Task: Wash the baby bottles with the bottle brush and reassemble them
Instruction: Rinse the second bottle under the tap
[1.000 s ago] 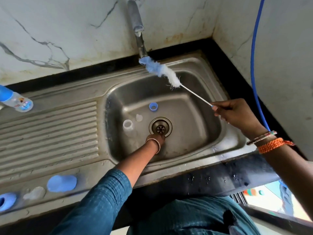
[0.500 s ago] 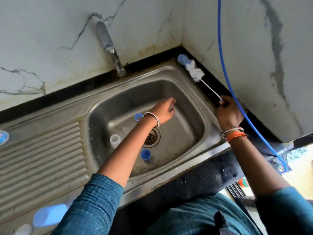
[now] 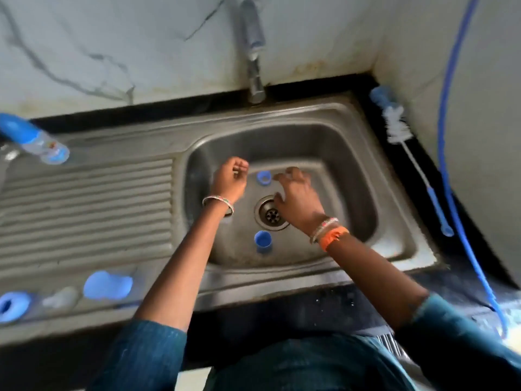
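Observation:
In the steel sink [image 3: 394, 249], my left hand [image 3: 229, 180] hovers at the back left of the basin with its fingers curled; blur hides whether it holds anything. My right hand [image 3: 297, 198] is over the drain [image 3: 270, 214] with fingers spread, and its fingertips are just right of a blue screw ring [image 3: 263, 177]. A blue cap [image 3: 263, 241] lies in front of the drain. The bottle brush [image 3: 396, 127] lies on the black counter right of the sink, apart from both hands. A clear baby bottle with a blue top [image 3: 36, 141] lies at the far left.
The tap [image 3: 255, 52] juts out over the back of the basin. On the front rim of the drainboard [image 3: 84, 207] lie a blue cap [image 3: 108, 285], a clear teat [image 3: 60, 297] and a blue ring [image 3: 11, 306]. A blue hose [image 3: 448, 165] runs down the right wall.
My right hand has let go of the bottle brush on the right counter and come into the basin. My left hand has moved left across the blue ring and curled its fingers.

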A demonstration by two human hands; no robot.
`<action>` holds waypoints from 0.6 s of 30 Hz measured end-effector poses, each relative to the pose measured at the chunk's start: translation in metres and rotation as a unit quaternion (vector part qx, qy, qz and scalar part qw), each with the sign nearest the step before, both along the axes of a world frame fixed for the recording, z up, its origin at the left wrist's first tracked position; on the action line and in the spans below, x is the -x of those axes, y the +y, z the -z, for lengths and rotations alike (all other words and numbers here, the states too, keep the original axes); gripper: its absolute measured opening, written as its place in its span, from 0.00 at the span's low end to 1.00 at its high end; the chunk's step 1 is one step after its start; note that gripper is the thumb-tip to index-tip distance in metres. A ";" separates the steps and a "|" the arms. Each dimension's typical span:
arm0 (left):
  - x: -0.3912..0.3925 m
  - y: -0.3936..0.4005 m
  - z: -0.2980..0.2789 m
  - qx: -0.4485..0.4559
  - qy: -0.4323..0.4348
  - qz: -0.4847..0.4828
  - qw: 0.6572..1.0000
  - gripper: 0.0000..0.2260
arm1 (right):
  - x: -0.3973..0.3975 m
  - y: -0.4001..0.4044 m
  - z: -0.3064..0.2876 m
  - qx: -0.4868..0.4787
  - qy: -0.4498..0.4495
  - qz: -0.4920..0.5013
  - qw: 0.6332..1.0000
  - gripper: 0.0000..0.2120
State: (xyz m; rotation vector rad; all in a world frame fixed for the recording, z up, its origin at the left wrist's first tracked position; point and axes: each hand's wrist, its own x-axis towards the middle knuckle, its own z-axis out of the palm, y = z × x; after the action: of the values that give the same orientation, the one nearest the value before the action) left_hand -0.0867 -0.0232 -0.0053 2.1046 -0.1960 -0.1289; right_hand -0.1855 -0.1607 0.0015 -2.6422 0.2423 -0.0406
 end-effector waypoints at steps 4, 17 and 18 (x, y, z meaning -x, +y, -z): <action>0.006 0.039 0.005 -0.002 0.018 -0.102 0.995 0.08 | -0.058 0.068 0.031 0.038 0.082 -0.169 0.981 0.30; -0.006 0.032 -0.010 0.034 0.167 -0.020 0.985 0.27 | -0.107 0.003 -0.021 -0.265 0.039 0.014 0.963 0.12; -0.013 0.025 -0.015 0.081 0.193 -0.002 0.978 0.24 | -0.112 -0.009 -0.034 -0.311 0.045 0.023 0.949 0.12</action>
State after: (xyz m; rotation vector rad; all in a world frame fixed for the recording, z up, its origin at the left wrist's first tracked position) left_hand -0.0733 0.0017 0.0096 1.8754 0.0316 -0.4969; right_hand -0.0739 -0.1699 0.0359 -2.0095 0.2906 0.1226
